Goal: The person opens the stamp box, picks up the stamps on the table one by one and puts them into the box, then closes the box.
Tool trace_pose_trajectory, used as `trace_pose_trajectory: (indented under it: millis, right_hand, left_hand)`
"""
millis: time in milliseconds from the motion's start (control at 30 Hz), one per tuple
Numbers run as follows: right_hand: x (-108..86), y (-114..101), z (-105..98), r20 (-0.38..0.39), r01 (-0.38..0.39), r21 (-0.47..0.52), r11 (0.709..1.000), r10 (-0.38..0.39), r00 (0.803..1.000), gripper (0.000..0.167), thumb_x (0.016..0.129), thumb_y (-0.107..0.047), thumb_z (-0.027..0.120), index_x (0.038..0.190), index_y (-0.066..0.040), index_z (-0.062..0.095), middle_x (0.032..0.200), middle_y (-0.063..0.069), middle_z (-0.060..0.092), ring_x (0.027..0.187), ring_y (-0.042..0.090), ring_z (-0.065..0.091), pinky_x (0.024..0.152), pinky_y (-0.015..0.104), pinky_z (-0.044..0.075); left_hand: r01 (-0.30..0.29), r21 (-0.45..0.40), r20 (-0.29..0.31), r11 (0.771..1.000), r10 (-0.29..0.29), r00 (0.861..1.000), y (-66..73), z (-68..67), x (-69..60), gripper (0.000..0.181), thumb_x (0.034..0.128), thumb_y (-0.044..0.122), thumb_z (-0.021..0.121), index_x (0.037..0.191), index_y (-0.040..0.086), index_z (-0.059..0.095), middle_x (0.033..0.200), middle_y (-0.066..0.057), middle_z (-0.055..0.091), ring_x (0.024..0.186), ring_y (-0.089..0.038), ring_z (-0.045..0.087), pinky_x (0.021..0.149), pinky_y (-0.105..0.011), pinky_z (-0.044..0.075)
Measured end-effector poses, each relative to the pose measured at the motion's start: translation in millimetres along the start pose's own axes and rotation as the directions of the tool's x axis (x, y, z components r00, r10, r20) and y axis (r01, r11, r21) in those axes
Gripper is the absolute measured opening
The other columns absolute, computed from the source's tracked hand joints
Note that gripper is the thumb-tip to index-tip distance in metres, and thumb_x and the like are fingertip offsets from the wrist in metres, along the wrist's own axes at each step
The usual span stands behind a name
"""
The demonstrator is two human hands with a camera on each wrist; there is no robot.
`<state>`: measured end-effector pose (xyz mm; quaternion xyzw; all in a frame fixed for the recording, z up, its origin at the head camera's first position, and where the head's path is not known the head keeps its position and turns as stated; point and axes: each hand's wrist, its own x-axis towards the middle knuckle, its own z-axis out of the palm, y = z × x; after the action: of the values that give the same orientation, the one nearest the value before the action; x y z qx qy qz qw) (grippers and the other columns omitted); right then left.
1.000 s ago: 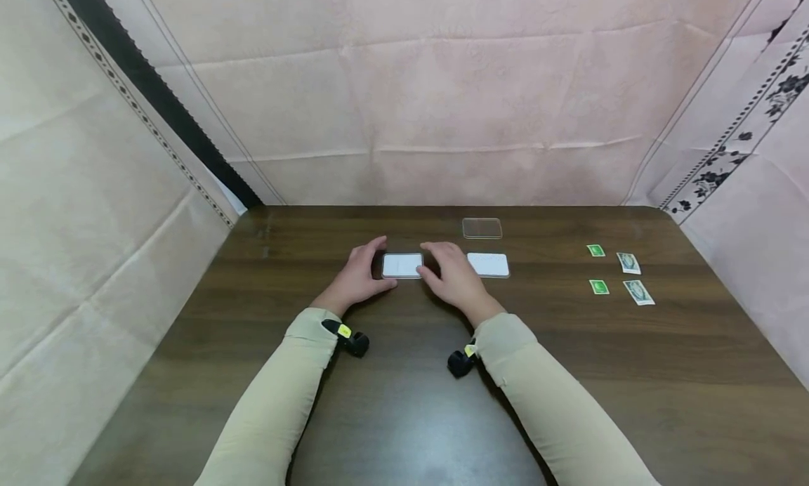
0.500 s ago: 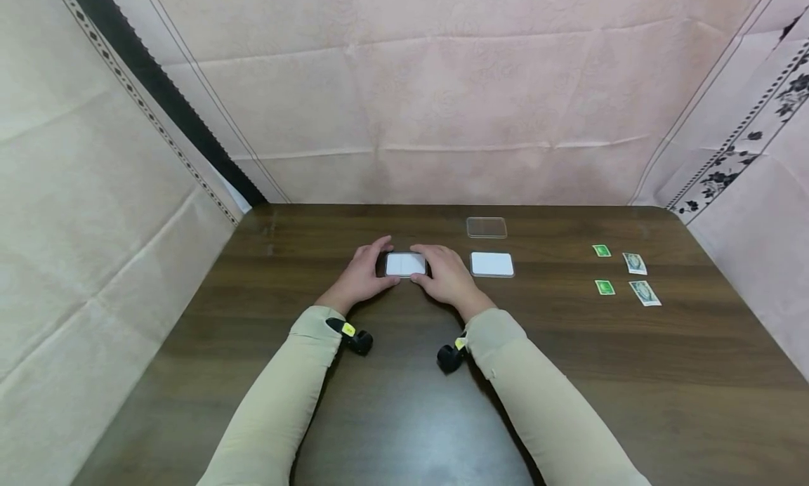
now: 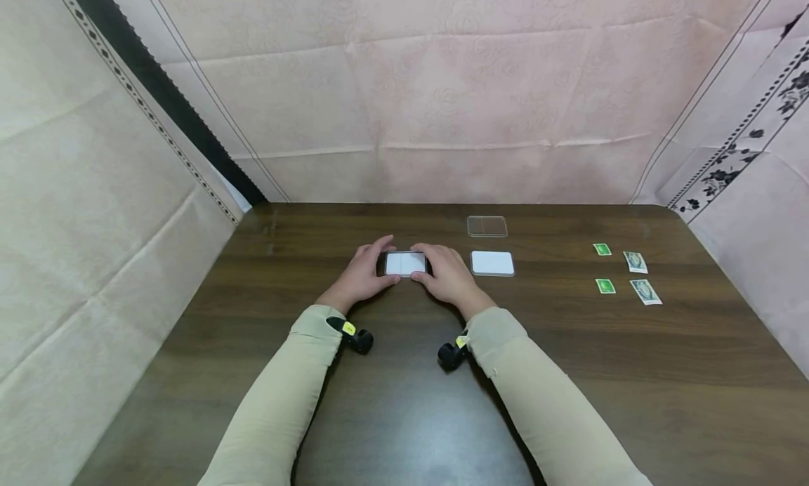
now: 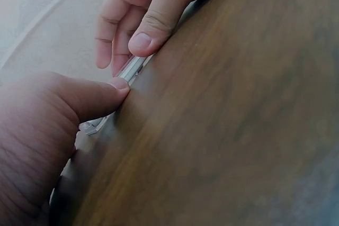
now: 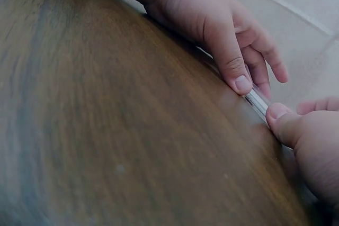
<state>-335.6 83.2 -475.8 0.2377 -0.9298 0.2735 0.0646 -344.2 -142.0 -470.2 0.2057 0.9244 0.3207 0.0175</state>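
Note:
A flat clear plastic case (image 3: 406, 264) with a white face lies on the table, its long side facing me. My left hand (image 3: 359, 279) grips its left end, thumb on the near edge and fingers towards the far side. My right hand (image 3: 447, 281) holds the right end in the same way. In the left wrist view, the thin edge of the case (image 4: 128, 71) shows between both thumbs. The right wrist view also shows this case edge (image 5: 257, 102), with part of it hidden by the hands. The fingertips at the far side are partly hidden.
A second white-faced case (image 3: 492, 263) lies just right of my right hand. Behind it is a thin transparent cover (image 3: 487, 226). Two small green stamp-like pieces (image 3: 604, 286) and two larger pale printed pieces (image 3: 646, 292) lie farther right. Pale cloth (image 3: 442, 107) hangs behind the table.
My right hand has shifted left and its thumb has come off the white face onto the case's near edge. Left hand and case look nearly still; the view has shifted slightly.

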Motion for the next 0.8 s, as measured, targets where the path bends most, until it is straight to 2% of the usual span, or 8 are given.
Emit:
trace_pose_trajectory:
  millis: [167, 433, 633, 800]
  right_hand:
    - [1.3, 0.7, -0.3, 0.01, -0.002, 0.011, 1.0, 0.002, 1.0, 0.049, 0.097, -0.035, 0.068, 0.14, -0.016, 0.054, 0.141, 0.007, 0.059, 0.133, 0.028, 0.051, 0.114, 0.051, 0.033]
    - [1.9, -0.7, -3.5, 0.016, -0.011, 0.095, 0.995, 0.009, 1.0, 0.049, 0.098, -0.033, 0.067, 0.142, -0.017, 0.052, 0.142, 0.006, 0.058, 0.134, 0.027, 0.05, 0.115, 0.05, 0.033]
    - [-0.7, 1.4, -4.9, 0.006, -0.055, 0.206, 0.977, 0.055, 0.998, 0.048, 0.099, -0.032, 0.065, 0.144, -0.022, 0.049, 0.147, 0.005, 0.052, 0.138, 0.027, 0.045, 0.114, 0.05, 0.035]
    - [-1.3, 3.3, -8.0, -0.041, -0.061, 0.272, 0.96, 0.075, 0.996, 0.047, 0.1, -0.029, 0.065, 0.144, -0.022, 0.049, 0.148, 0.005, 0.051, 0.14, 0.027, 0.044, 0.115, 0.051, 0.034]
  left_hand:
    - [-0.006, -0.004, 0.005, 1.0, 0.006, 1.0, -1.2, -0.6, 1.1, 0.084, 0.0923, 0.03, 0.076, 0.159, 0.015, 0.027, 0.152, -0.002, 0.051, 0.142, -0.031, 0.032, 0.115, -0.052, 0.03]
    - [0.025, -0.019, 0.002, 1.0, -0.025, 1.0, -0.2, -2.5, 1.0, 0.087, 0.0911, 0.029, 0.077, 0.159, 0.018, 0.025, 0.15, -0.004, 0.051, 0.143, -0.032, 0.031, 0.115, -0.056, 0.03]
    - [0.044, -0.052, -0.021, 0.998, -0.045, 0.999, 0.1, -1.1, 0.8, 0.096, 0.0905, 0.026, 0.078, 0.162, 0.019, 0.014, 0.147, -0.005, 0.054, 0.145, -0.033, 0.03, 0.116, -0.057, 0.029]
    - [0.041, -0.086, -0.034, 0.995, -0.044, 0.998, 2.4, -0.4, 2.0, 0.099, 0.0897, 0.023, 0.079, 0.162, 0.017, 0.01, 0.144, -0.001, 0.057, 0.145, -0.031, 0.03, 0.118, -0.056, 0.024]
